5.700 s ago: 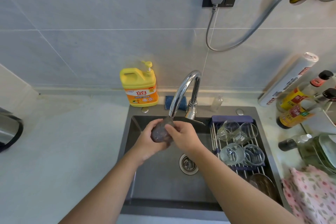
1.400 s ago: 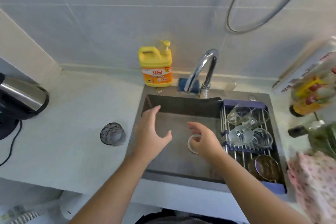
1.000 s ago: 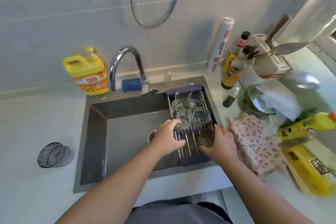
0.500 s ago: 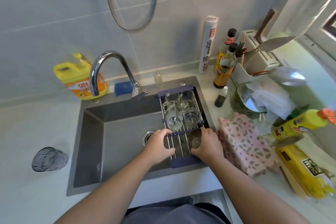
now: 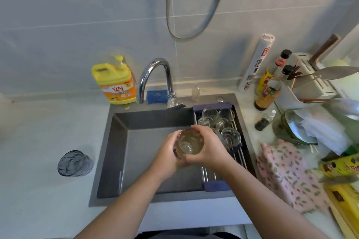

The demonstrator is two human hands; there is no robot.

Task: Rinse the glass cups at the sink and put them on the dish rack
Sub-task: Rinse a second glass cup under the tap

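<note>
Both hands hold a brownish glass cup over the grey sink, its mouth facing up toward me. My left hand cups it from the left and below, my right hand wraps it from the right. The dish rack spans the sink's right side and carries several clear glass cups at its far end. A dark blue glass cup stands upside down on the counter left of the sink. No water visibly runs from the faucet.
A yellow detergent bottle and blue sponge sit behind the sink. On the right counter are sauce bottles, a knife block, metal bowls, a floral cloth and yellow packages.
The brownish cup was picked up from the near end of the rack by my right hand and brought left over the sink; my left hand joined it. Earlier the dark blue cup was set on the counter.
</note>
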